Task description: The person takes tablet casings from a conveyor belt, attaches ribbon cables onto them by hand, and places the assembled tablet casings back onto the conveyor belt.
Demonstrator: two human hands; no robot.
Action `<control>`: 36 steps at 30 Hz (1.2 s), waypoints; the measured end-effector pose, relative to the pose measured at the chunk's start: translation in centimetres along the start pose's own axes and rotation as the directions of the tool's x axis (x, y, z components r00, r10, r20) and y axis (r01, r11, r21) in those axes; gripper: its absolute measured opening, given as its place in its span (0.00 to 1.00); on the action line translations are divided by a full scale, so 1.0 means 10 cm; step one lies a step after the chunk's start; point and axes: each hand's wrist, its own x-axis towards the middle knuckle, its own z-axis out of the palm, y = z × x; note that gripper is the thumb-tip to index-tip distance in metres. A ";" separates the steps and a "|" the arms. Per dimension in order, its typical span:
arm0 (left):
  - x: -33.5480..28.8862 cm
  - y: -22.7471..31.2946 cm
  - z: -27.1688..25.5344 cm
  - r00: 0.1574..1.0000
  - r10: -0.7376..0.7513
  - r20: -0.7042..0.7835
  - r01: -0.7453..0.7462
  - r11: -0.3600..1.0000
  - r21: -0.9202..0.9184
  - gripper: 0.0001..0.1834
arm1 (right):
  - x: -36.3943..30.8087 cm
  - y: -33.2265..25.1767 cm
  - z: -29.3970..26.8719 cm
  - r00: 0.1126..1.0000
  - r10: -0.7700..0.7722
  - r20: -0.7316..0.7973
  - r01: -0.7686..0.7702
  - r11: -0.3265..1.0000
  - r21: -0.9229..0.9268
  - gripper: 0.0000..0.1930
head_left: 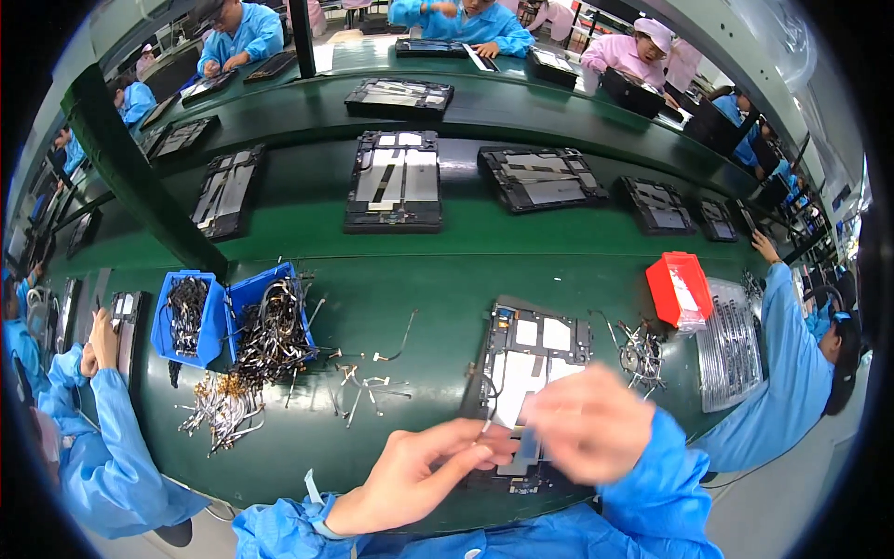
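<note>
Your left hand (424, 466) reaches over the lower part of an open tablet (517, 373), its thumb and fingertips drawn nearly together around a thin cable (485, 428). Your right hand (596, 424) is just beside it, over the tablet's lower right; its fingers are curled but blurred, so you cannot tell what they hold, if anything.

The tablet lies on the green table (428, 298) in front of you, its inner parts facing up. Just right of it sits a small tangle of cables (641, 359), with a red box (662, 291) behind and a clear tray (731, 359) beyond. To your left are scattered loose cables (358, 391), then a pale cable heap (223, 415) in front of two blue boxes (219, 317) filled with dark cables. Farther back, more open tablets (396, 186) stand in a row, and co-workers (244, 33) sit beyond.
</note>
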 end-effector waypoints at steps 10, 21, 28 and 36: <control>0.10 -0.07 0.24 0.927 0.151 0.344 -0.309 0.826 0.471 0.18 | -0.56 0.03 0.11 0.888 0.459 0.007 -0.388 0.742 0.546 0.09; 0.13 -0.09 0.44 0.979 0.066 0.195 -0.160 0.842 0.515 0.10 | -0.82 -0.02 0.09 0.969 0.171 -0.175 -0.156 0.983 0.097 0.16; 0.18 -0.16 0.55 0.955 0.132 0.264 -0.260 0.801 0.539 0.09 | -0.93 0.04 0.06 0.979 0.042 -0.201 -0.057 0.996 -0.072 0.15; 0.15 -0.17 0.62 0.955 -0.201 0.217 0.171 0.974 0.146 0.18 | -1.05 0.48 -0.40 0.806 0.176 -0.565 -0.491 0.732 -0.472 0.07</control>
